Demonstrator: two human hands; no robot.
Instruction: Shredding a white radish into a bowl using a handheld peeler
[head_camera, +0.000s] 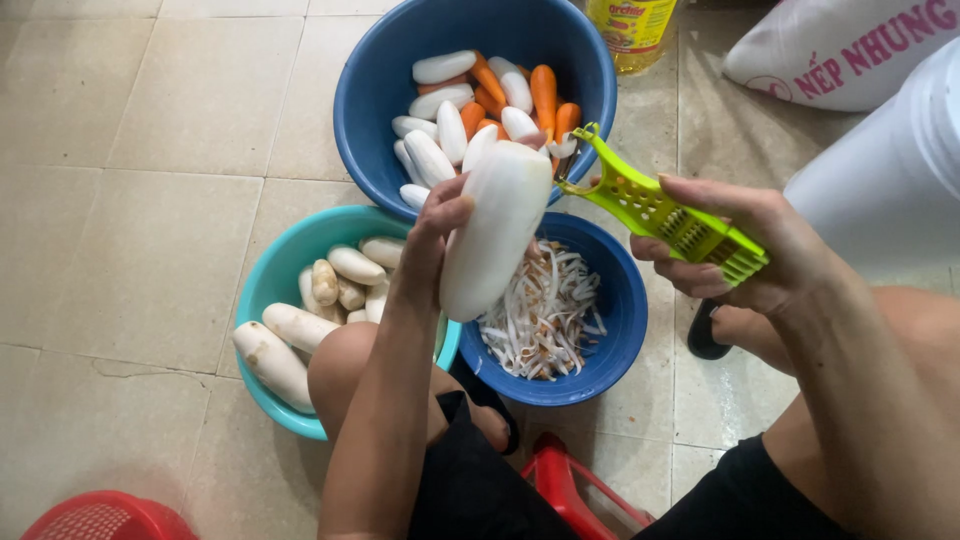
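Two hands busy: your left hand (432, 232) grips a peeled radish (494, 232) over the scraps bowl (620, 345); right hand (745, 250), at three o'clock, clasps the peeler (665, 212). Judging so, next bring blade to skin.

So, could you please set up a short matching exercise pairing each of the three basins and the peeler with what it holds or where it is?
Things:
1. large dark blue basin
2. teal basin
3. small blue basin
4. green peeler

Contents or place:
A. shredded peelings
B. held in the right hand
C. peeled white radishes and carrots
D. unpeeled, brownish radishes

Pairs: 1-C, 2-D, 3-A, 4-B

The left hand holds a peeled white radish over the small blue basin.
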